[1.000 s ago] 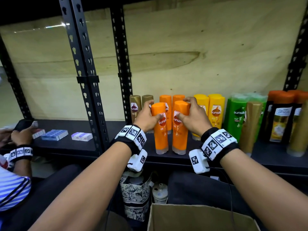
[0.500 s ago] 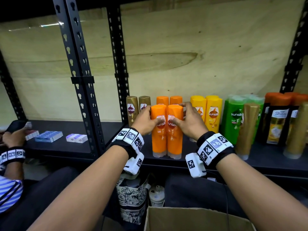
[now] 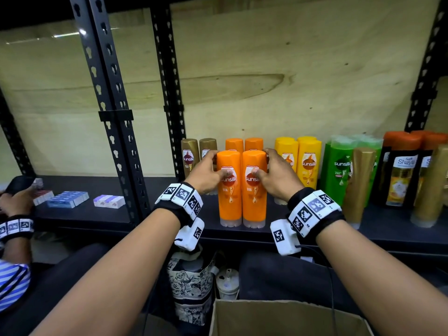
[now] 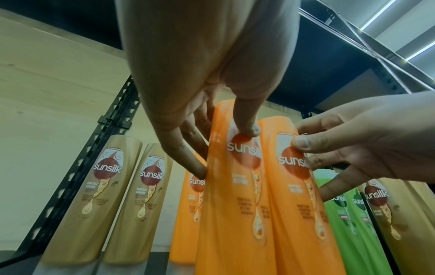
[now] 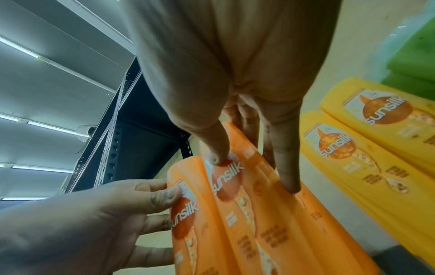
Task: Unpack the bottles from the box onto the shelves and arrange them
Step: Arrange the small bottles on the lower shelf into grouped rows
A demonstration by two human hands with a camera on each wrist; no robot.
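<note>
Two orange Sunsilk bottles stand upright and touching near the front edge of the black shelf (image 3: 303,235). My left hand (image 3: 209,172) grips the left orange bottle (image 3: 229,192), thumb on its label, fingers behind. My right hand (image 3: 275,177) grips the right orange bottle (image 3: 254,194) in the same way. In the left wrist view, my thumb presses the left bottle (image 4: 235,204) and my right hand (image 4: 367,145) holds its neighbour (image 4: 301,214). The right wrist view shows my thumb on the right bottle (image 5: 266,214). The cardboard box (image 3: 286,318) lies open below; its inside is hidden.
Behind stand two more orange bottles (image 3: 243,144), brown ones (image 3: 190,156) to the left, and yellow (image 3: 309,163), green (image 3: 339,170) and dark bottles (image 3: 402,175) to the right. A black post (image 3: 114,132) divides the shelves. Another person's hand (image 3: 14,202) reaches small boxes (image 3: 68,199).
The two front orange bottles were slightly apart and tilted a second ago; they now stand straight and pressed together. Both hands have stayed on them.
</note>
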